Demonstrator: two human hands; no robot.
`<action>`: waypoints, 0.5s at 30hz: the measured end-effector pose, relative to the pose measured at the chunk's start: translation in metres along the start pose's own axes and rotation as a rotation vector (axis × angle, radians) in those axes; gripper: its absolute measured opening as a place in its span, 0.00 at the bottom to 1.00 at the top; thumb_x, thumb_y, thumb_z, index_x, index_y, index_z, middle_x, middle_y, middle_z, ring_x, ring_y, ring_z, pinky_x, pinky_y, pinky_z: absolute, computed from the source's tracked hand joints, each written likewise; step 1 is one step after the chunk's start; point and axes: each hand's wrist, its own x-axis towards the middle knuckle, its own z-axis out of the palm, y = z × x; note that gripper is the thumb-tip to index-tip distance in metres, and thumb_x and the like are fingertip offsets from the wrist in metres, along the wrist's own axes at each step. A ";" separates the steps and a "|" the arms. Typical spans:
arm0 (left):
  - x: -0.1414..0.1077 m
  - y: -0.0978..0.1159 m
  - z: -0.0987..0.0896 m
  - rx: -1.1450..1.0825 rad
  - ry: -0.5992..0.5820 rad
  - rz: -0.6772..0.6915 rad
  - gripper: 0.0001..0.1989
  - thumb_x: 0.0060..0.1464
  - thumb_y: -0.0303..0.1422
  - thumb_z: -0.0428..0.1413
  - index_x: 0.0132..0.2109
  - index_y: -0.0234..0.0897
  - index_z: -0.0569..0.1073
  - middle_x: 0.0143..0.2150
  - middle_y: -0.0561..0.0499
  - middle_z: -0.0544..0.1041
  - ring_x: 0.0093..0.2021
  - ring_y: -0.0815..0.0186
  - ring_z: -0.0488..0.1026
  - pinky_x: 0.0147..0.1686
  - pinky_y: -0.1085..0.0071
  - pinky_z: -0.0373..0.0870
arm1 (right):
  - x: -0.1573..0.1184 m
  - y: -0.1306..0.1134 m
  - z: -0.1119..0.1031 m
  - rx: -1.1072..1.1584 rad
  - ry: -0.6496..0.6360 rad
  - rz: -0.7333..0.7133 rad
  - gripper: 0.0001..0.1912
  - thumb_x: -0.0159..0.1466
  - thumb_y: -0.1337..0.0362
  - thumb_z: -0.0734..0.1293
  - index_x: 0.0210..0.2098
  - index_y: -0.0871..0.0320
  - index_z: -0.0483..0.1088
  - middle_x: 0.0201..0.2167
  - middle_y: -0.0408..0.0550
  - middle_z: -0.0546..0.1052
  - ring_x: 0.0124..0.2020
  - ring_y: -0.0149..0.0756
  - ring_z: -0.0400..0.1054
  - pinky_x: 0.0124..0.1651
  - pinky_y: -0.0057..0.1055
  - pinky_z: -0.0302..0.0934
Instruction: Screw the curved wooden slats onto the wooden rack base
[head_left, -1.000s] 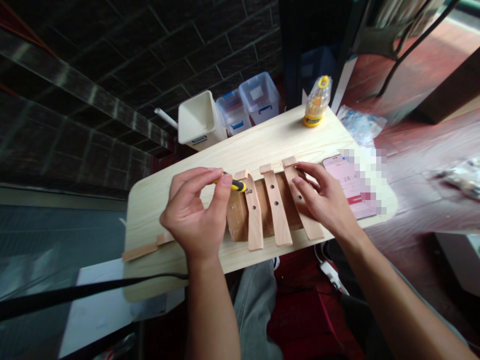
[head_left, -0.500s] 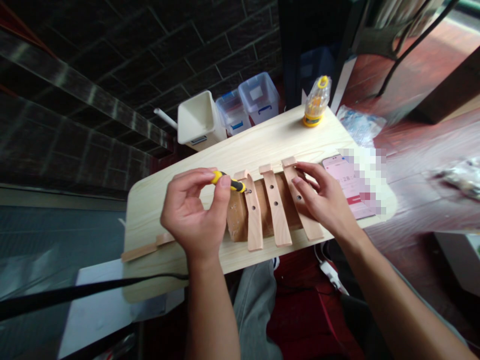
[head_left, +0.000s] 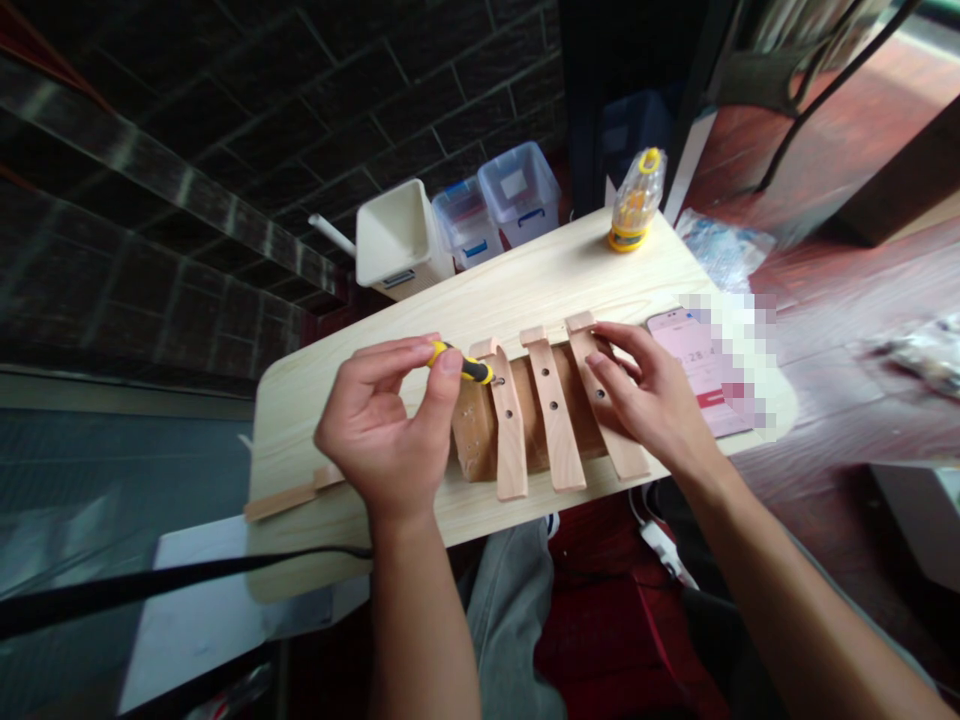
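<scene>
Pinched a stubby yellow-and-black screwdriver (head_left: 465, 366) in the left hand (head_left: 379, 430), tip right at the top of the left wooden slat (head_left: 510, 450). Rested the right hand (head_left: 649, 395) open, fingers apart, on the right slat (head_left: 619, 455), all three slats laid across a wood block (head_left: 472, 440) on the pale counter (head_left: 525, 280).

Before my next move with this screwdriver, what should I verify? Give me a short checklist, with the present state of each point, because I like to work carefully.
1. Small screwdriver gripped in the left hand's fingers: ok.
2. Its tip seated on the left strip: cannot tell, too small to see.
3. Right hand resting on the right strip: ok.
4. Middle strip lying across the wooden block: ok.
5. All three strips lying apart, not overlapping: ok.
</scene>
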 end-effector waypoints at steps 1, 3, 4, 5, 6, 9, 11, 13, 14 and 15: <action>-0.001 0.000 -0.001 -0.015 -0.003 -0.008 0.08 0.62 0.34 0.73 0.44 0.40 0.83 0.41 0.51 0.86 0.44 0.63 0.88 0.48 0.63 0.89 | 0.000 0.000 0.000 0.000 0.000 -0.001 0.22 0.72 0.50 0.72 0.61 0.51 0.79 0.64 0.54 0.83 0.66 0.54 0.77 0.74 0.60 0.69; -0.002 0.000 -0.001 -0.040 -0.009 -0.021 0.07 0.62 0.32 0.73 0.45 0.40 0.84 0.42 0.51 0.86 0.45 0.63 0.88 0.49 0.62 0.89 | 0.000 0.000 0.000 -0.001 0.001 -0.001 0.22 0.72 0.50 0.71 0.61 0.51 0.79 0.64 0.54 0.83 0.67 0.54 0.77 0.74 0.61 0.69; -0.002 0.000 -0.001 -0.047 -0.011 -0.026 0.06 0.62 0.32 0.72 0.45 0.40 0.84 0.42 0.50 0.87 0.45 0.62 0.89 0.49 0.62 0.89 | 0.000 -0.001 0.000 -0.002 0.001 0.000 0.22 0.72 0.50 0.71 0.61 0.51 0.79 0.64 0.54 0.83 0.67 0.55 0.77 0.74 0.61 0.69; -0.002 0.000 -0.001 -0.047 -0.014 -0.026 0.06 0.62 0.32 0.72 0.45 0.41 0.84 0.42 0.50 0.87 0.45 0.62 0.89 0.49 0.62 0.89 | 0.000 -0.001 0.000 -0.003 0.001 0.001 0.22 0.72 0.49 0.71 0.61 0.51 0.79 0.64 0.54 0.83 0.67 0.55 0.77 0.74 0.61 0.69; -0.002 0.000 -0.001 -0.042 -0.016 -0.025 0.07 0.63 0.33 0.72 0.45 0.41 0.84 0.42 0.50 0.86 0.45 0.62 0.89 0.49 0.62 0.89 | 0.000 -0.001 0.000 -0.003 -0.001 0.003 0.22 0.72 0.49 0.71 0.61 0.51 0.79 0.64 0.54 0.83 0.67 0.55 0.77 0.74 0.61 0.69; 0.000 0.000 0.000 -0.025 -0.010 -0.005 0.10 0.62 0.37 0.73 0.44 0.40 0.82 0.42 0.51 0.85 0.45 0.62 0.88 0.47 0.62 0.88 | 0.000 -0.001 -0.001 -0.002 -0.005 0.006 0.22 0.72 0.49 0.71 0.61 0.51 0.79 0.64 0.54 0.83 0.66 0.54 0.78 0.74 0.60 0.69; 0.001 0.000 0.000 -0.023 -0.007 0.012 0.11 0.61 0.37 0.74 0.43 0.39 0.81 0.41 0.51 0.85 0.45 0.63 0.87 0.47 0.64 0.87 | 0.000 -0.001 -0.001 -0.001 -0.007 0.008 0.22 0.72 0.50 0.72 0.61 0.51 0.79 0.64 0.54 0.83 0.66 0.53 0.78 0.74 0.59 0.69; 0.002 -0.001 0.001 -0.036 -0.003 0.024 0.10 0.61 0.35 0.74 0.42 0.39 0.81 0.41 0.51 0.84 0.44 0.64 0.86 0.46 0.65 0.87 | 0.000 -0.001 -0.001 0.000 -0.006 0.007 0.22 0.71 0.50 0.72 0.61 0.51 0.79 0.64 0.54 0.83 0.66 0.53 0.78 0.75 0.59 0.69; 0.003 -0.001 0.001 -0.038 0.003 0.030 0.09 0.61 0.34 0.74 0.42 0.39 0.82 0.41 0.51 0.84 0.44 0.64 0.86 0.45 0.65 0.86 | 0.000 -0.001 0.000 0.001 -0.005 0.007 0.22 0.71 0.50 0.72 0.61 0.51 0.79 0.64 0.54 0.83 0.66 0.53 0.78 0.75 0.60 0.69; 0.003 -0.001 0.001 -0.033 0.010 0.035 0.09 0.61 0.34 0.74 0.42 0.40 0.82 0.41 0.51 0.84 0.44 0.65 0.85 0.44 0.65 0.86 | 0.000 -0.001 0.000 0.003 -0.003 0.007 0.22 0.71 0.49 0.72 0.61 0.51 0.79 0.64 0.54 0.83 0.66 0.53 0.78 0.75 0.60 0.69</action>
